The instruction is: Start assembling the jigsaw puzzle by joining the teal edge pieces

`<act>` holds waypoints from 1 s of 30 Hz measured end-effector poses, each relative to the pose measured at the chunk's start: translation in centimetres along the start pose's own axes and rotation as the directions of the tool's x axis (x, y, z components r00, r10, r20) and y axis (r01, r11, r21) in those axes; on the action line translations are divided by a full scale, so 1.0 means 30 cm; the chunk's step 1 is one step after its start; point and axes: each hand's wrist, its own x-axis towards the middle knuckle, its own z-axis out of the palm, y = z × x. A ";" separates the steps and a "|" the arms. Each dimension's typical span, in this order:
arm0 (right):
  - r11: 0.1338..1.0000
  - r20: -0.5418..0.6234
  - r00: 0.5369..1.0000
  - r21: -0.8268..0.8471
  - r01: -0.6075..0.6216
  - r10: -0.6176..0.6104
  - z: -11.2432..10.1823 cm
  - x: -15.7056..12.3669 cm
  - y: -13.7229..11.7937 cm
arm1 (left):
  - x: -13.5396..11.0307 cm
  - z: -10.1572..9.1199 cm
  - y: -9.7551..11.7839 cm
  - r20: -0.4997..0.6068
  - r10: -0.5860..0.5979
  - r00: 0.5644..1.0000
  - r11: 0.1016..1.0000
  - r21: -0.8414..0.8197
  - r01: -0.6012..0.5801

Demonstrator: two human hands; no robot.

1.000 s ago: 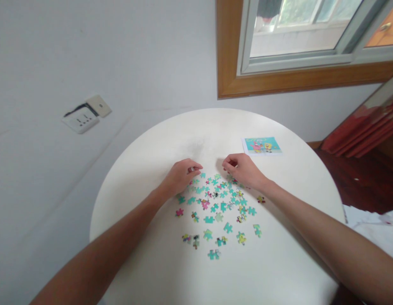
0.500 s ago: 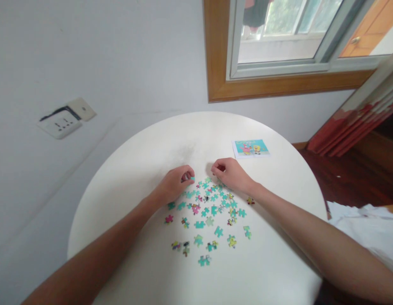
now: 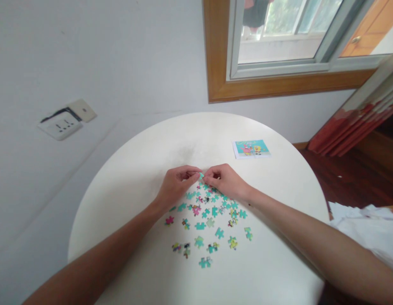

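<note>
My left hand (image 3: 178, 186) pinches a small teal puzzle piece (image 3: 201, 175) between thumb and fingers at the far side of the loose pieces. From the other side my right hand (image 3: 226, 181) is closed too, its thumb and fingertips at the right edge of the teal piece. Whether a second piece is between the right fingertips cannot be made out. Below both hands many jigsaw pieces (image 3: 200, 226) lie scattered, mostly teal, with some pink (image 3: 169, 220) and yellow ones. My right hand and wrist hide part of the spread.
A picture card (image 3: 252, 149) with cartoon figures lies on the round white table (image 3: 120, 203), behind my right hand. Beyond the table are a wall with a socket (image 3: 61, 125) and a wood-framed window (image 3: 279, 87). White papers (image 3: 361, 224) and a red curtain (image 3: 342, 127) are at the right.
My two hands have come together at the far end of the pieces. The left moved right with the teal piece; the right moved left and slightly nearer, its fingertips now at that piece.
</note>
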 end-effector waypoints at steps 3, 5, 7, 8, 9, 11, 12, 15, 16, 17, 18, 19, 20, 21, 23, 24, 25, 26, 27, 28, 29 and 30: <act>0.990 -0.005 0.999 0.132 -0.047 0.048 0.021 -0.009 -0.013 | -0.008 0.007 0.013 0.005 -0.004 1.000 0.999 -0.048 0.004; 0.981 -0.017 0.998 0.184 -0.064 0.068 0.024 -0.009 -0.020 | -0.008 0.004 0.015 0.005 -0.006 1.000 0.998 -0.061 0.006; 0.976 -0.016 0.997 0.206 -0.074 0.079 0.020 -0.007 -0.024 | -0.007 -0.003 0.013 0.003 0.008 1.000 0.999 -0.045 -0.008; 0.975 -0.013 0.997 0.210 -0.074 0.079 0.017 -0.006 -0.026 | -0.006 -0.007 0.010 0.002 0.026 1.000 1.000 -0.018 -0.026; 0.975 -0.009 0.997 0.211 -0.072 0.076 0.014 -0.005 -0.026 | -0.005 -0.011 0.008 0.000 0.050 0.999 0.999 0.019 -0.050; 0.975 -0.003 0.998 0.210 -0.067 0.069 0.008 -0.003 -0.028 | -0.006 -0.016 0.005 -0.008 0.105 0.994 0.989 0.110 -0.103; 0.976 -0.001 0.998 0.208 -0.065 0.066 0.005 -0.002 -0.029 | -0.006 -0.018 0.006 -0.013 0.129 0.992 0.981 0.150 -0.125; 0.977 0.000 0.998 0.204 -0.057 0.059 -0.002 -0.003 -0.036 | -0.010 -0.018 0.012 -0.034 0.170 0.985 0.961 0.226 -0.159; 0.977 -0.002 0.998 0.207 -0.057 0.058 -0.003 -0.004 -0.039 | -0.011 -0.018 0.015 -0.039 0.182 0.983 0.955 0.245 -0.167; 0.976 -0.005 0.998 0.210 -0.061 0.063 -0.004 -0.005 -0.042 | -0.013 -0.018 0.018 -0.045 0.194 0.980 0.949 0.261 -0.176; 0.975 -0.007 0.997 0.212 -0.069 0.072 -0.005 -0.005 -0.045 | -0.014 -0.018 0.020 -0.050 0.206 0.977 0.943 0.276 -0.184; 0.974 -0.007 0.997 0.212 -0.078 0.082 -0.005 -0.006 -0.047 | -0.015 -0.018 0.022 -0.056 0.218 0.974 0.938 0.289 -0.193; 0.974 -0.007 0.996 0.210 -0.086 0.089 -0.004 -0.007 -0.049 | -0.016 -0.018 0.023 -0.062 0.228 0.972 0.933 0.299 -0.200; 0.974 -0.005 0.996 0.207 -0.088 0.091 -0.004 -0.008 -0.049 | -0.017 -0.019 0.023 -0.067 0.237 0.969 0.929 0.307 -0.205; 0.977 -0.005 0.997 0.199 -0.075 0.078 -0.007 -0.007 -0.049 | -0.018 -0.019 0.023 -0.073 0.252 0.965 0.923 0.319 -0.217; 0.978 -0.014 0.998 0.196 -0.065 0.069 -0.012 -0.005 -0.048 | -0.018 -0.020 0.024 -0.075 0.260 0.963 0.919 0.324 -0.223; 0.979 -0.031 0.998 0.197 -0.055 0.062 -0.020 -0.002 -0.048 | -0.018 -0.022 0.025 -0.078 0.265 0.961 0.916 0.331 -0.226; 0.979 -0.062 0.996 0.199 -0.046 0.059 -0.033 0.002 -0.047 | -0.017 -0.024 0.028 -0.084 0.267 0.960 0.915 0.336 -0.225; 0.979 -0.109 0.992 0.199 -0.037 0.059 -0.050 0.007 -0.047 | -0.015 -0.027 0.031 -0.094 0.266 0.960 0.914 0.340 -0.220; 0.980 -0.165 0.984 0.199 -0.030 0.064 -0.071 0.012 -0.047 | -0.013 -0.032 0.036 -0.106 0.260 0.960 0.916 0.343 -0.210; 0.981 -0.232 0.970 0.193 -0.024 0.069 -0.096 0.018 -0.047 | -0.011 -0.038 0.041 -0.119 0.252 0.960 0.917 0.348 -0.198; 0.983 -0.301 0.950 0.184 -0.021 0.076 -0.122 0.024 -0.048 | -0.009 -0.046 0.046 -0.131 0.245 0.961 0.917 0.354 -0.186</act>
